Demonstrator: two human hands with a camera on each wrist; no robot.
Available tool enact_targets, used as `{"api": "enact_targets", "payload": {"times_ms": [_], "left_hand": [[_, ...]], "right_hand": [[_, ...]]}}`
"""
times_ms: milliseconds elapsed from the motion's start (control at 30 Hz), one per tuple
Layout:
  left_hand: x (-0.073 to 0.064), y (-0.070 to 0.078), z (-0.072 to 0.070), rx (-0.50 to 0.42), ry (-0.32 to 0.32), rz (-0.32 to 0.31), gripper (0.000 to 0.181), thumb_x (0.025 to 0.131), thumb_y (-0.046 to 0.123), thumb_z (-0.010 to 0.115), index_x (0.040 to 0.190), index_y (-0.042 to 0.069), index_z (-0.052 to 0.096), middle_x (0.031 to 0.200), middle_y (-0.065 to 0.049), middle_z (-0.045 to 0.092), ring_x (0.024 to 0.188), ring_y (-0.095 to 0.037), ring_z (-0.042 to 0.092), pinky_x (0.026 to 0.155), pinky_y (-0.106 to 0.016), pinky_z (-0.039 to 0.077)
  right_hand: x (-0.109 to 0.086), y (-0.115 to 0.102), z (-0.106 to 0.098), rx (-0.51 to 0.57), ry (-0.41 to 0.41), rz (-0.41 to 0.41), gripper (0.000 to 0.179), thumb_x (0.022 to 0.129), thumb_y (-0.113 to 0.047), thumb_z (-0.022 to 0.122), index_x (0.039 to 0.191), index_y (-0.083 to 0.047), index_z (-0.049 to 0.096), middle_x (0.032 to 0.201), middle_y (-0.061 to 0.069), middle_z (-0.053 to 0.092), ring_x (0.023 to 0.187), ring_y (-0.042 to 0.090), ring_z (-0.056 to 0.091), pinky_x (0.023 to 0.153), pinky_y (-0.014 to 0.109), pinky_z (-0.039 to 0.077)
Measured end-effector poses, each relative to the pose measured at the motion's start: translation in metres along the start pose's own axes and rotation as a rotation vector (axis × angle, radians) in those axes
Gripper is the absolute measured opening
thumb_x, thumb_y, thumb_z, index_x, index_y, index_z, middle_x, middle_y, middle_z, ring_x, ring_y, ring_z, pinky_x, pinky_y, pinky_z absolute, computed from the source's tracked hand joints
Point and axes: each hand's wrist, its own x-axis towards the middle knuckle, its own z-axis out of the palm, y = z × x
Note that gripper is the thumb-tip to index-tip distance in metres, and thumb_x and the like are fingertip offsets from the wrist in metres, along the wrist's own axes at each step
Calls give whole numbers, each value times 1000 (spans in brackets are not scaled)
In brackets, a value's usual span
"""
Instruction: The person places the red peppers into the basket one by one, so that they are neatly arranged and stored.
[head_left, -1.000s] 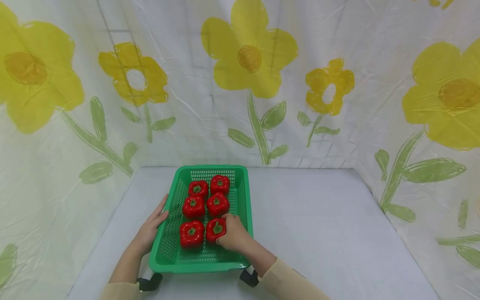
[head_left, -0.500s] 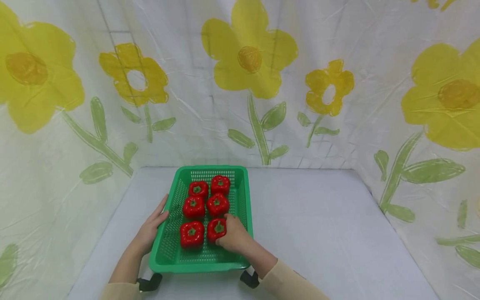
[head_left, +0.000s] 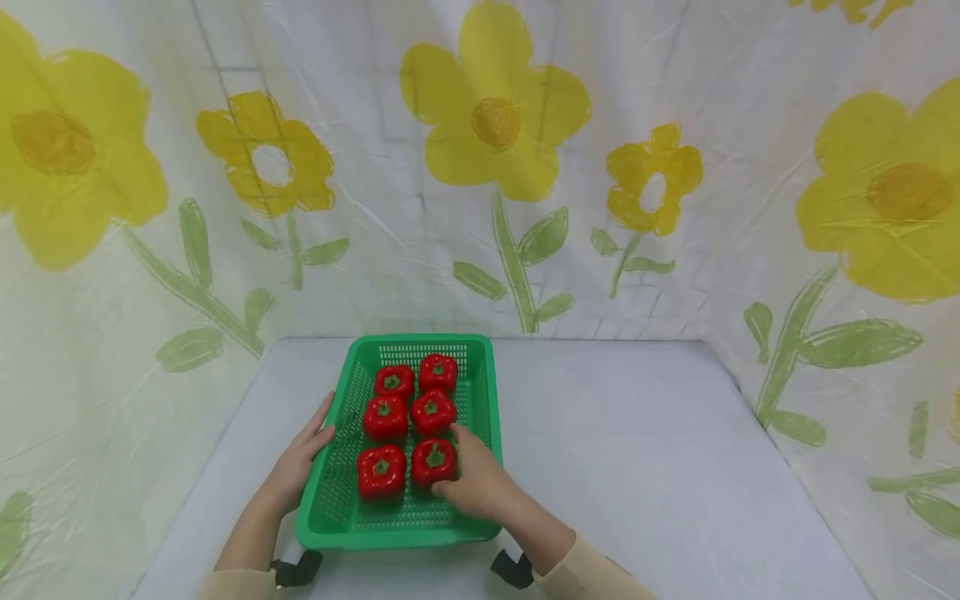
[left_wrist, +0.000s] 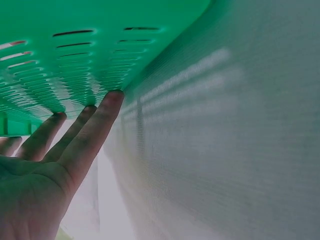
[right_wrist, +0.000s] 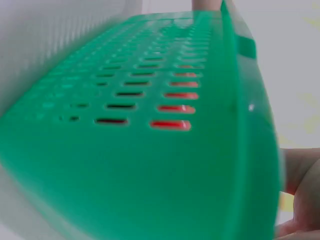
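A green perforated plastic basket (head_left: 492, 400) holds several red bell peppers with green stems, standing in two columns. My right hand (head_left: 480, 479) is over the basket's right side, at the near right bell pepper (head_left: 433, 464). Its thumb and fingers are spread at that pepper's right side, no longer wrapped over it; whether they still touch it I cannot tell. My left hand (head_left: 295, 468) lies along the basket's left wall. In the left wrist view, the left hand's straight fingers (left_wrist: 87, 140) touch the slotted green wall. The right wrist view shows mostly the basket's outer wall (right_wrist: 125, 175).
The basket stands on a white-covered table (head_left: 615, 450), toward its left half. A white curtain (head_left: 375, 250) printed with yellow flowers hangs behind and at both sides. Dark wrist straps (head_left: 298, 570) show under the forearms.
My right hand has loosened from the near right bell pepper and drawn slightly to the right, so more of the pepper shows. The left hand keeps its place on the basket.
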Motion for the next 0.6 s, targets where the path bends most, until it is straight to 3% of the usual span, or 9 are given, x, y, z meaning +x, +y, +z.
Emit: {"api": "enact_targets", "payload": {"times_ms": [233,400,600], "left_hand": [[0,0,-1,-9,-9,-18,57,111,42,28,162,42,2,170,-15,5,134,-47,49,88,-51,59],[-1,-2,-3,27,3,-23,58,111,44,29,162,41,1,168,-22,12,126,-42,59,85,-50,61],[-2,3,-8,227,75,28,59,110,49,22,163,35,-1,167,-21,15,142,-53,35,92,-51,58]], "right_hand": [[-12,-1,-24,90,-16,47,80,90,-21,77,155,-7,33,149,21,48,131,43,53,95,60,54],[-22,2,-51,131,18,-28,70,96,-32,71,152,-9,37,144,16,54,130,41,55,97,56,55],[-39,13,-85,119,189,-107,51,97,-31,70,142,-15,52,135,10,63,125,36,60,94,48,58]]}}
